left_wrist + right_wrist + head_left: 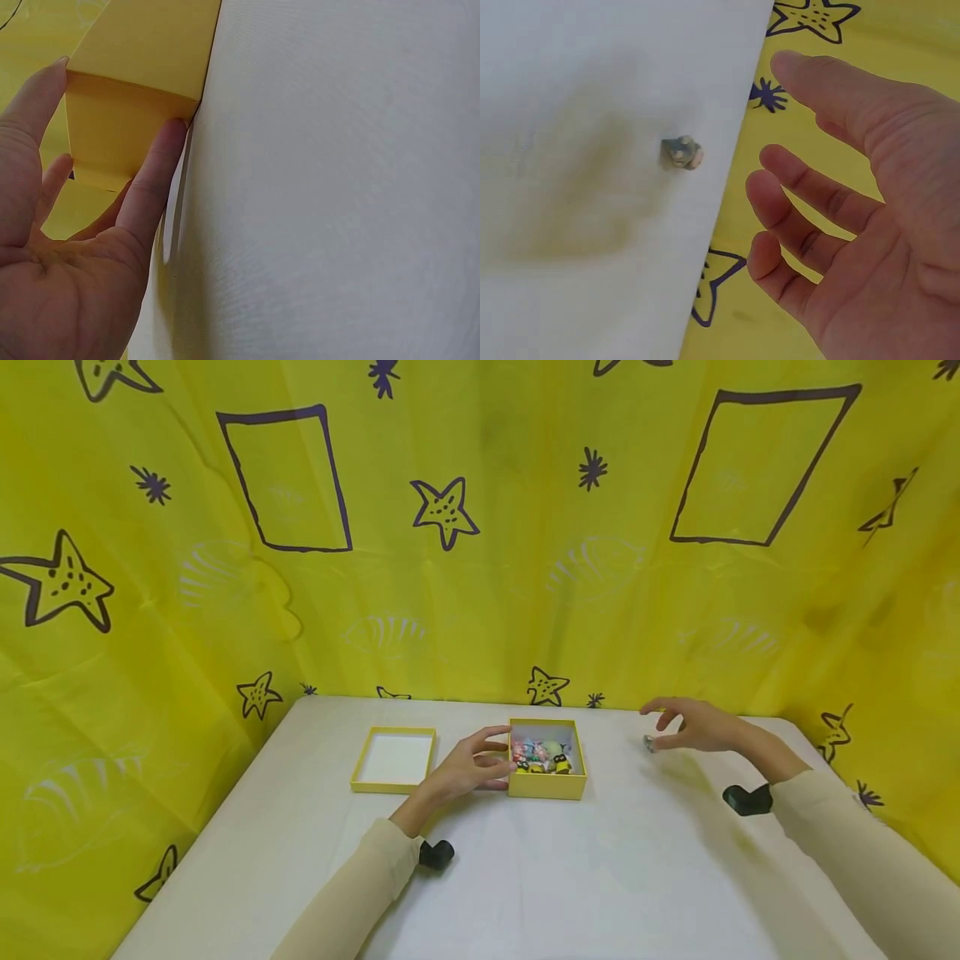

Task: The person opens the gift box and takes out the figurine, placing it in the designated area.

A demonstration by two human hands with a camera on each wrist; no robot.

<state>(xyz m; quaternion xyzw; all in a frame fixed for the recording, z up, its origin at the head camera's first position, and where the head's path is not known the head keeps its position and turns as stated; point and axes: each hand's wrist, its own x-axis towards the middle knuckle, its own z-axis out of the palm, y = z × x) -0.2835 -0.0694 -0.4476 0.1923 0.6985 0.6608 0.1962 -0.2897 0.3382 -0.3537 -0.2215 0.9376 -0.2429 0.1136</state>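
Observation:
On the white table stands a small yellow box (547, 787) without its lid. Inside it lie several small toy figures (542, 753), some pink and some yellow with black goggle bands. My left hand (467, 768) touches the box's left side with extended fingers; the left wrist view shows fingertips (174, 131) right at its wall (112, 127). To the right, a small grey-and-beige figurine (682, 152) lies on the table. My right hand (693, 725) hovers by it, thumb and fingers spread apart, with nothing between them.
The yellow box lid (393, 760), white inside, lies upturned left of the box. A yellow curtain (480, 593) with starfish drawings hangs along the back and sides of the table (525, 877). Each wrist wears a black strap piece.

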